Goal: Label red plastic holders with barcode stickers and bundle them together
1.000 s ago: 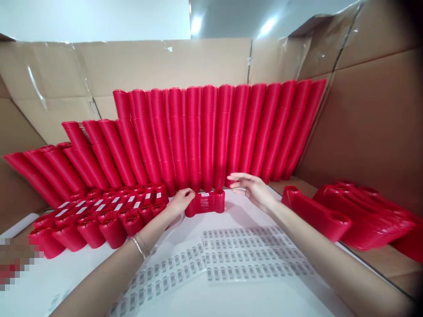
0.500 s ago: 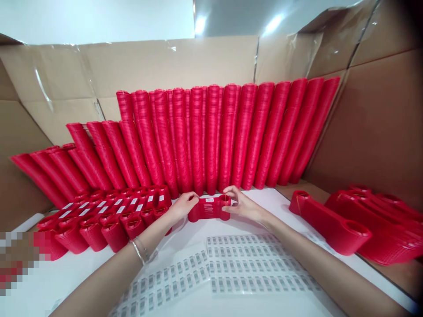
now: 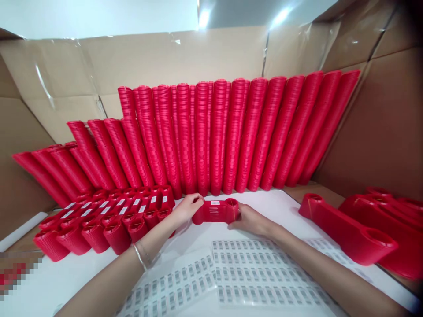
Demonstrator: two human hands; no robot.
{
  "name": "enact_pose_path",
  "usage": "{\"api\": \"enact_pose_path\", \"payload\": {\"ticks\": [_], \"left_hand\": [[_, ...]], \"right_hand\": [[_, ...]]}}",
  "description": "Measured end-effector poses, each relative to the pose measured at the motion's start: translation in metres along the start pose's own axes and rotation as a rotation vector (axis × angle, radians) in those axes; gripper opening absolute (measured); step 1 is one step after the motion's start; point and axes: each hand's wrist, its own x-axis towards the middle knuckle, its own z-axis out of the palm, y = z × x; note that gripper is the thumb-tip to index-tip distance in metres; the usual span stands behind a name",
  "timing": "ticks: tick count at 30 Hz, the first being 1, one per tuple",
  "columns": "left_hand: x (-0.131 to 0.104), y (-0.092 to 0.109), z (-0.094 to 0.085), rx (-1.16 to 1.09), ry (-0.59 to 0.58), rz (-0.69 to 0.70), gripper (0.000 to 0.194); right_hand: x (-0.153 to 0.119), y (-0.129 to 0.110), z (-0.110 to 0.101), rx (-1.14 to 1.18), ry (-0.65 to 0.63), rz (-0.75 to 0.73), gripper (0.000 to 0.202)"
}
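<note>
A red plastic stack (image 3: 214, 212) with a white barcode label on top lies on the white table (image 3: 185, 237), between my two hands. My left hand (image 3: 190, 207) is closed at the stack's left end, its fingers pressed together. Around the stack's right end, my right hand (image 3: 249, 219) has its fingers wrapped, thumb on the near side. Sheets of barcode stickers (image 3: 257, 273) lie nearer to me, below the hands. To the left are rows of labelled red stacks (image 3: 115, 215).
Tall red stacks (image 3: 216, 136) stand along the back against a cardboard wall (image 3: 132, 57). At the right lie a long red stack (image 3: 346, 229) and a larger pile of red pieces (image 3: 403, 233). A white roll (image 3: 23, 231) is at the far left.
My right hand has gone from pinching at the top of the stack's right end to wrapping its side. The whole view has shifted slightly.
</note>
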Motion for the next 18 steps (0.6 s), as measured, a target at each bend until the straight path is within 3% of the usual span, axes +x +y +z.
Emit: {"api": "enact_pose_path", "payload": {"ticks": [10,15,18], "left_hand": [[-0.006,-0.001,-0.003,-0.024,0.003,0.013,0.013],[-0.012,0.003,0.002,-0.024,0.055,-0.009,0.012],[-0.015,0.002,0.005,0.006,0.118,-0.008,0.013]], "right_hand": [[-0.008,-0.010,0.005,-0.073,0.026,-0.104,0.026],[-0.007,0.000,0.009,0.026,0.046,-0.108,0.044],[-0.008,0.002,0.008,0.256,0.035,-0.082,0.054]]}}
